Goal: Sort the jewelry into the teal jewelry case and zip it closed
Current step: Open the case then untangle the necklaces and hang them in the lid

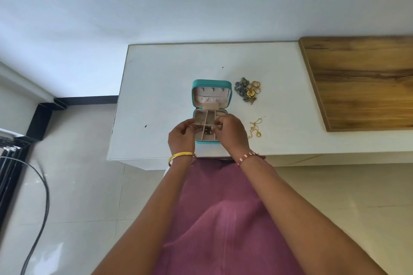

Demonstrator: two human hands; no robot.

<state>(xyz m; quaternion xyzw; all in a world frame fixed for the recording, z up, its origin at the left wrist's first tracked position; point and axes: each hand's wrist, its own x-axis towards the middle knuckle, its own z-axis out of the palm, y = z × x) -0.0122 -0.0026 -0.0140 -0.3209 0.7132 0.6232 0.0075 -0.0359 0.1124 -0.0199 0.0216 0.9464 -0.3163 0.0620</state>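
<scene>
Teal jewelry case (211, 83) lies open; left hand (181, 135) and right hand (232, 130) pinch a thin chain (202, 124).

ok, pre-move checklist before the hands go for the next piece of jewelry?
1. Teal jewelry case lid open, tray reachable: ok.
2. Left hand free: cannot tell; fingers are curled over the tray, apparently on a thin chain.
3. Right hand free: cannot tell; fingertips pinch together over the tray.
4. Current piece settled in a compartment: cannot tell.
5. Gold chain on the table right of the case, unobstructed: ok.
6. Jewelry pile beside the lid still unsorted, so zipping: not ok.
</scene>
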